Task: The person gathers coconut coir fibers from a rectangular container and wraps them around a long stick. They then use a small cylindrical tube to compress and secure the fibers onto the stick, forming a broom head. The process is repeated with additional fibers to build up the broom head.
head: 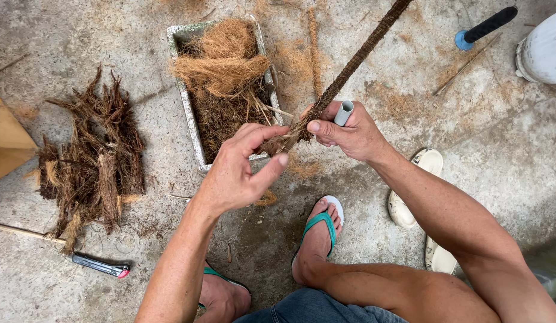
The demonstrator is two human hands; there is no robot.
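While it looks fiddly, it breaks down pretty simply:

Step in hand: coir fibre is being wound onto a pole [356, 57], and the work is right at the pole's lower end, where a loose tuft [277, 143] sticks out.

Right hand [353, 133]: grip closed around the pole's end, thumb pressed on the fibre wrap; a short grey tube [344, 112] pokes up between the fingers.

Left hand [239, 173]: thumb and fingers partly open, pinching at the tuft, not fully clamped as far as I can tell.

Where the pole is: held in the air, slanting from the right hand up to the top edge of view, already covered in dark fibre along the visible length.

Next move, my guess: needs a tight pull on the tuft with the right thumb holding the wrap firm, or it'll slacken.

Supply: grey tray [185, 101] of coir just beyond the hands, on the floor; a heap of darker husk [95, 149] well to the left.

Other stuff: a knife [101, 265] with a red end by the heap, a blue-tipped black handle [484, 27] and white bucket [544, 54] at top right, white sandals [409, 197] beside the right arm.

In the way: nothing much really; the tray sits close under the left hand, so stray strands could snag there.
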